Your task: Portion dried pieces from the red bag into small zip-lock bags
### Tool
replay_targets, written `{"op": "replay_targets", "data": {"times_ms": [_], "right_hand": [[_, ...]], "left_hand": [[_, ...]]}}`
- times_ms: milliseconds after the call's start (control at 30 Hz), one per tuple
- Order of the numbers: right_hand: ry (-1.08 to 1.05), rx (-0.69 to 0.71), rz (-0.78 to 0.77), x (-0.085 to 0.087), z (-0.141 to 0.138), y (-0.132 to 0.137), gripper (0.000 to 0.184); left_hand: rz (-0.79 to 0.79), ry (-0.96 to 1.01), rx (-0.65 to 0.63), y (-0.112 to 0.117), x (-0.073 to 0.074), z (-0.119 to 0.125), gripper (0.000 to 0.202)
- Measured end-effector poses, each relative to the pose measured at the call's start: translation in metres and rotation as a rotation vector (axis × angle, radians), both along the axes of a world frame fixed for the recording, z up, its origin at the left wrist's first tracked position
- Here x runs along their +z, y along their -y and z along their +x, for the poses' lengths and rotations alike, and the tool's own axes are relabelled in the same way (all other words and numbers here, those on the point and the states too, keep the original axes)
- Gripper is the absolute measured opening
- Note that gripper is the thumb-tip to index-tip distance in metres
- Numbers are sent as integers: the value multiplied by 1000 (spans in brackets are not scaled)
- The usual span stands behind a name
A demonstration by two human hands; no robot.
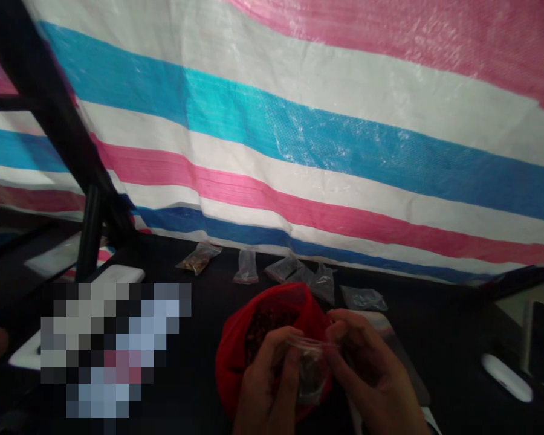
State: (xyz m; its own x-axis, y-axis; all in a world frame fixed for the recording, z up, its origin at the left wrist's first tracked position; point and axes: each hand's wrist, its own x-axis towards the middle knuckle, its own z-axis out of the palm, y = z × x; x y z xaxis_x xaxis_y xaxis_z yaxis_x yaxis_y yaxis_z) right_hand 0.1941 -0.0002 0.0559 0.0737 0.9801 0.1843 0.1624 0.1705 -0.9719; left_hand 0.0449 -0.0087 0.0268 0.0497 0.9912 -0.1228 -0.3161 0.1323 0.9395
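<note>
Five or six small clear plastic bags (283, 269) lay in a loose row along the back of the black bench (439, 320), below a striped pink, white and blue tarpaulin (299, 133). The leftmost, a filled bag (198, 258), held brownish bits, and the upright bag (245, 267) beside it looked empty. The ones further right lay flat and crumpled, and whether they held anything could not be told. Nearer the person, a red bag (240, 362) sat open on the bench with a mass of dark reddish-brown pieces (267, 326) inside it. The left hand (265, 389) and the right hand (372, 368) were raised just in front of that red bag, and between them was a small clear zip bag (310, 371) with dark material in its lower part. The fingers (338, 331) of both hands were closed on it, pinching its upper edges from either side, though the hands hid part of it. As things lay, some of the small bags had contents and at least one looked to have none, while the red bag held a good amount of the dark pieces. To the right lay a white computer mouse (506, 377). At the left stood a black metal frame (40, 103), and a large patch of the view there was pixelated and could not be made out.
</note>
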Motion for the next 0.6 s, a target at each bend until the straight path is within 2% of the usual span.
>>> {"op": "replay_targets", "data": {"times_ms": [200, 300, 433, 600], "right_hand": [[-22, -47, 27, -3, -1, 1, 17], [-58, -66, 23, -4, -1, 0, 23], [-46, -19, -38, -3, -4, 2, 30], [30, -40, 20, -8, -4, 5, 16]], "left_hand": [[-15, -4, -33, -2, -1, 2, 47], [3, 28, -47, -3, -4, 1, 44], [-4, 13, -39, -4, -6, -1, 42], [-6, -43, -50, -3, -8, 1, 45]]}}
